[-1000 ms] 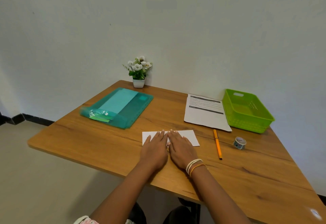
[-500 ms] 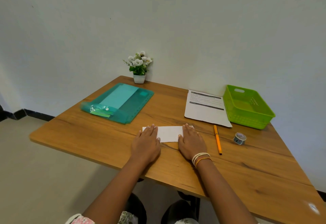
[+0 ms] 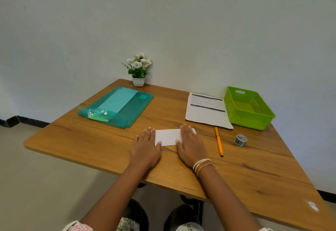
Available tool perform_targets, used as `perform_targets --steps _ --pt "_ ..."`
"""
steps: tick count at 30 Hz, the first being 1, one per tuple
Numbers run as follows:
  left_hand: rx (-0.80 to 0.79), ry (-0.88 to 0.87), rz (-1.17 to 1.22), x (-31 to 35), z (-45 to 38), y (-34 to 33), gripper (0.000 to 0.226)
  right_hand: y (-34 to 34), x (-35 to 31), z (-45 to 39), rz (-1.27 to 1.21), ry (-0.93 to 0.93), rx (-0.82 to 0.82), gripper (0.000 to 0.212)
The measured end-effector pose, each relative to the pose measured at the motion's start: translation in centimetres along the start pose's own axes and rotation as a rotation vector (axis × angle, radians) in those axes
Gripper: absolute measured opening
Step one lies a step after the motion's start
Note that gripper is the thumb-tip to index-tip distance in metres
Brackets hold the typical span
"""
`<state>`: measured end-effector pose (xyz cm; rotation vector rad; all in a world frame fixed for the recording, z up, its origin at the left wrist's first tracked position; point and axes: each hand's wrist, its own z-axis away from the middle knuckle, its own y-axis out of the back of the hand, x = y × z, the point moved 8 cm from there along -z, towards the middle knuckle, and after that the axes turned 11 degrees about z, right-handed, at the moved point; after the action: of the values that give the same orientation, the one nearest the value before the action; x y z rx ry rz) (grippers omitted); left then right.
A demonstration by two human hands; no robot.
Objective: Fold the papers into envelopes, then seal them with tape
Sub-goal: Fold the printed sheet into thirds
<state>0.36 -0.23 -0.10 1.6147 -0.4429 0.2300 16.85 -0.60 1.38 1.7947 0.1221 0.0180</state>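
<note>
A folded white paper lies flat near the middle of the wooden table. My left hand presses its left end with flat, straight fingers. My right hand lies flat on its right end, fingers straight, and looks slightly blurred. Between the hands a strip of the paper shows. A small roll of patterned tape stands to the right, apart from both hands. A printed sheet lies further back.
An orange pen lies between my right hand and the tape. A green plastic basket sits at the back right. A teal plastic folder lies at the back left, and a small flower pot stands against the wall.
Both hands started side by side at the paper's middle and slid apart along it, left hand leftward and right hand rightward, uncovering the paper's centre.
</note>
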Motion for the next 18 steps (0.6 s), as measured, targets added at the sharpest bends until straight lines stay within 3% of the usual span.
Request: perform_targets --steps 3,10,14,18 --pt "-0.039 -0.055 -0.03 0.3 -0.7 0.1 0.063 -0.7 -1.4 0.6 -0.01 0.152 -0.082 0.058" --pt "-0.059 -0.124 -0.003 0.4 -1.2 0.2 0.067 -1.2 1.1 -0.9 0.077 -0.151 -0.171 0.075" --pt "-0.053 -0.135 0.006 0.4 -1.3 0.1 0.066 -1.3 1.2 -1.3 0.082 -0.179 -0.189 0.078" --pt "-0.01 -0.146 0.096 0.4 -0.9 0.8 0.061 0.0 0.4 -1.1 0.071 -0.138 -0.036 0.07"
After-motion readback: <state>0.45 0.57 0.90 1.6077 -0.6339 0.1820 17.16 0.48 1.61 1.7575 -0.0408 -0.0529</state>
